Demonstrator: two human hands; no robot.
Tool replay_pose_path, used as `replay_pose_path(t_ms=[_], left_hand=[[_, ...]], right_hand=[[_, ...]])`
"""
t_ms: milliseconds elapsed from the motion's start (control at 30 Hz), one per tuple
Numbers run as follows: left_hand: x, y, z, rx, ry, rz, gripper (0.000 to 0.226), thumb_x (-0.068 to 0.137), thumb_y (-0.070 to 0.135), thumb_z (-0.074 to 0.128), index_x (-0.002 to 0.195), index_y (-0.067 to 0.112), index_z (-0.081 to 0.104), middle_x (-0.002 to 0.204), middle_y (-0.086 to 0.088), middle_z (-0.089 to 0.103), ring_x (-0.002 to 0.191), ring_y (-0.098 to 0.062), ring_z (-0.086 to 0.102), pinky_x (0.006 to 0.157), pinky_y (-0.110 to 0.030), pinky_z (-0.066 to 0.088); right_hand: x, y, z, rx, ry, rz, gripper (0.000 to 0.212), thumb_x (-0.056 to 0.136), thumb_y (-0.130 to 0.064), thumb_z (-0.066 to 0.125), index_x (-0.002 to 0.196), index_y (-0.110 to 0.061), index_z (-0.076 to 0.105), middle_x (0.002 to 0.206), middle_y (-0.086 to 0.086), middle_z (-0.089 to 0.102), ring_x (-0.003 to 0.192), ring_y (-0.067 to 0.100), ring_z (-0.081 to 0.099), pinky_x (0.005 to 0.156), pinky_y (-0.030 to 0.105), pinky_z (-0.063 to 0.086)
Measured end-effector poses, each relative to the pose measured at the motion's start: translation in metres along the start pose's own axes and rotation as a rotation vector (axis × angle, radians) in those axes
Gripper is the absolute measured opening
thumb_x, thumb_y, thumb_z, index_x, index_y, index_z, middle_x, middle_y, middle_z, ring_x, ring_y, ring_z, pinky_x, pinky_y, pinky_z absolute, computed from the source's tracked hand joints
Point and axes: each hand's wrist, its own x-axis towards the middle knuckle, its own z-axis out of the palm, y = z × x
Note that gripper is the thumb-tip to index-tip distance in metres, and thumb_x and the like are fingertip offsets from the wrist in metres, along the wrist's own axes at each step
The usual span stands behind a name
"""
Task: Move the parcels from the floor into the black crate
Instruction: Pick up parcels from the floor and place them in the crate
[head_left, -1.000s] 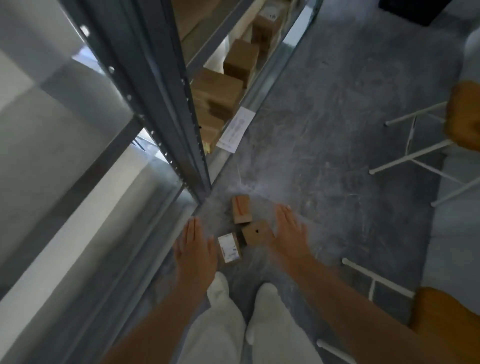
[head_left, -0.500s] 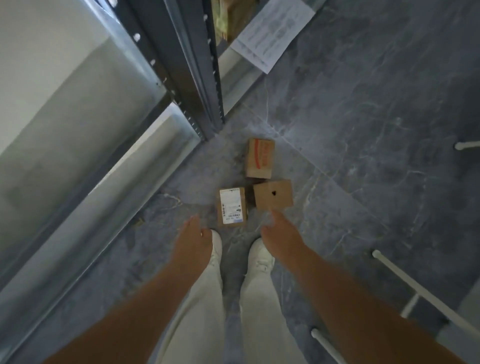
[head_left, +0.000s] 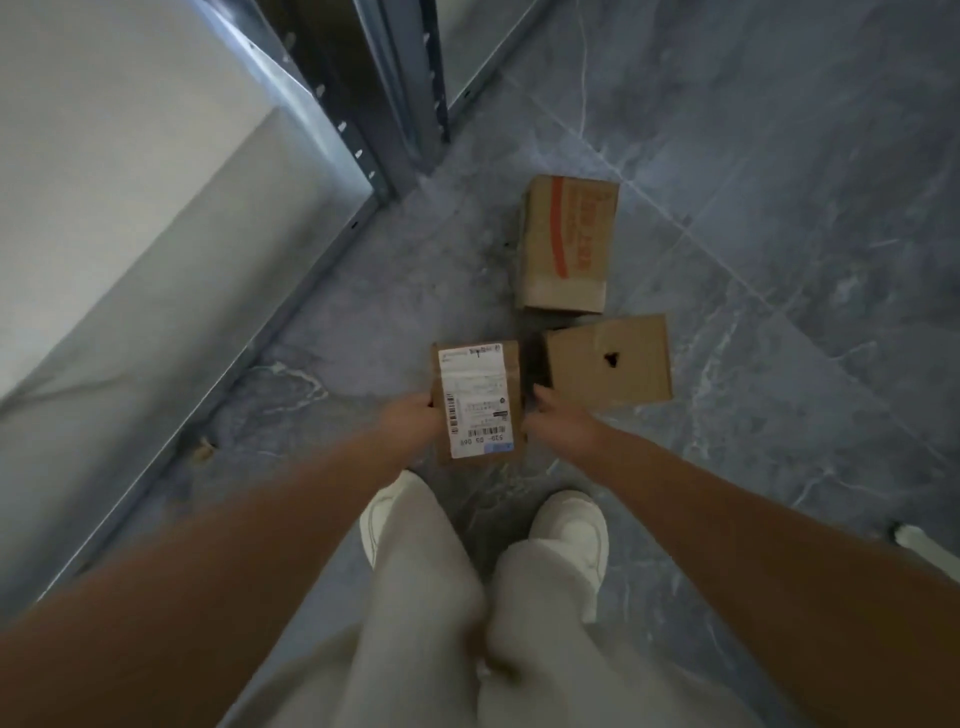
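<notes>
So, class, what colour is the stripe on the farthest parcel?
The stripe is orange-red; the head view shows it.

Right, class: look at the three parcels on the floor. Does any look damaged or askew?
Yes. The plain parcel, right of the labelled parcel, has a small, ragged dark hole in its top face and lies slightly turned against the other two. The orange-printed parcel shows no such hole.

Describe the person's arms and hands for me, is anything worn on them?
Both arms are bare: no sleeve shows on the left forearm or the right forearm up to the frame edge. The left hand and right hand wear no gloves. No watch or bracelet shows at the wrists. The fingers are partly hidden and blurred, so rings cannot be ruled out.
</notes>
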Motion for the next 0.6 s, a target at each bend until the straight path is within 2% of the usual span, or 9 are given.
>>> replay_pose_path(t_ms=[33, 133, 267, 333, 400, 433, 500, 567, 600], left_hand=[[0.004, -0.001, 0.003, -0.092, -0.023, -0.019, 0.028, 0.096, 0.004, 0.049, 0.119, 0.008, 0.066, 0.110, -0.012, 0.069, 0.083, -0.019, 0.067, 0.067, -0.026, 0.056], [-0.004, -0.008, 0.013, -0.335, -0.046, -0.106, 0.031, 0.089, -0.007, 0.042, 0.103, 0.010, 0.063, 0.101, -0.012, 0.068, 0.083, -0.023, 0.066, 0.069, -0.038, 0.058], [-0.052, 0.011, 0.003, -0.648, 0.054, -0.149, 0.018, 0.088, 0.001, 0.043, 0.076, 0.008, 0.055, 0.093, -0.014, 0.061, 0.085, -0.024, 0.062, 0.080, -0.043, 0.057], [-0.088, 0.031, -0.005, -0.780, 0.071, -0.079, 0.016, 0.091, 0.017, 0.051, 0.080, 0.008, 0.058, 0.093, -0.011, 0.063, 0.094, -0.024, 0.061, 0.080, -0.042, 0.058], [-0.131, 0.057, -0.016, -0.893, 0.063, -0.082, 0.047, 0.096, 0.047, 0.050, 0.097, 0.002, 0.061, 0.091, -0.013, 0.066, 0.092, -0.024, 0.064, 0.063, -0.038, 0.060], [-0.153, 0.071, -0.022, -0.931, 0.048, -0.081, 0.063, 0.097, 0.059, 0.043, 0.102, -0.001, 0.061, 0.089, -0.016, 0.068, 0.087, -0.025, 0.067, 0.056, -0.036, 0.060], [-0.198, 0.100, -0.033, -0.939, -0.010, -0.024, 0.073, 0.094, 0.066, 0.040, 0.104, -0.002, 0.066, 0.085, -0.021, 0.073, 0.083, -0.031, 0.072, 0.061, -0.039, 0.061], [-0.249, 0.133, -0.043, -0.902, -0.049, 0.042, 0.059, 0.092, 0.060, 0.053, 0.105, 0.004, 0.069, 0.089, -0.021, 0.076, 0.086, -0.034, 0.074, 0.073, -0.047, 0.061], [-0.276, 0.150, -0.050, -0.876, -0.057, 0.065, 0.048, 0.090, 0.052, 0.061, 0.104, 0.007, 0.069, 0.092, -0.020, 0.076, 0.084, -0.033, 0.075, 0.070, -0.046, 0.061]], right_hand=[[0.003, -0.001, 0.006, 0.042, -0.005, -0.007, 0.048, 0.096, -0.015, 0.057, 0.143, -0.021, 0.046, 0.139, 0.006, 0.056, 0.128, 0.025, 0.052, 0.098, 0.033, 0.050], [-0.007, -0.007, 0.020, 0.221, 0.003, 0.028, 0.061, 0.092, 0.007, 0.047, 0.145, -0.021, 0.039, 0.139, 0.008, 0.054, 0.124, 0.026, 0.054, 0.058, 0.021, 0.050], [-0.057, -0.038, 0.010, 0.395, 0.120, -0.025, 0.059, 0.092, 0.007, 0.043, 0.144, -0.022, 0.037, 0.125, 0.005, 0.059, 0.090, 0.012, 0.061, 0.044, 0.018, 0.045], [-0.095, -0.061, -0.010, 0.472, 0.170, -0.055, 0.040, 0.098, -0.007, 0.044, 0.135, -0.022, 0.050, 0.115, 0.000, 0.064, 0.089, 0.008, 0.066, 0.044, 0.017, 0.045], [-0.144, -0.088, -0.031, 0.485, 0.255, -0.049, 0.016, 0.101, -0.031, 0.047, 0.100, -0.028, 0.063, 0.093, -0.006, 0.065, 0.069, 0.000, 0.063, 0.047, 0.019, 0.045], [-0.168, -0.099, -0.042, 0.482, 0.310, -0.026, 0.021, 0.099, -0.041, 0.049, 0.088, -0.028, 0.061, 0.090, -0.004, 0.065, 0.066, 0.002, 0.060, 0.051, 0.023, 0.044], [-0.218, -0.121, -0.064, 0.460, 0.368, -0.013, 0.030, 0.093, -0.052, 0.051, 0.091, -0.025, 0.065, 0.094, 0.002, 0.070, 0.072, 0.009, 0.062, 0.057, 0.026, 0.045], [-0.273, -0.145, -0.086, 0.423, 0.359, -0.071, 0.038, 0.095, -0.053, 0.048, 0.108, -0.022, 0.067, 0.099, 0.002, 0.070, 0.086, 0.015, 0.066, 0.070, 0.030, 0.051], [-0.301, -0.156, -0.097, 0.373, 0.356, -0.115, 0.040, 0.098, -0.051, 0.044, 0.115, -0.022, 0.065, 0.104, 0.002, 0.068, 0.094, 0.018, 0.065, 0.080, 0.034, 0.053]])
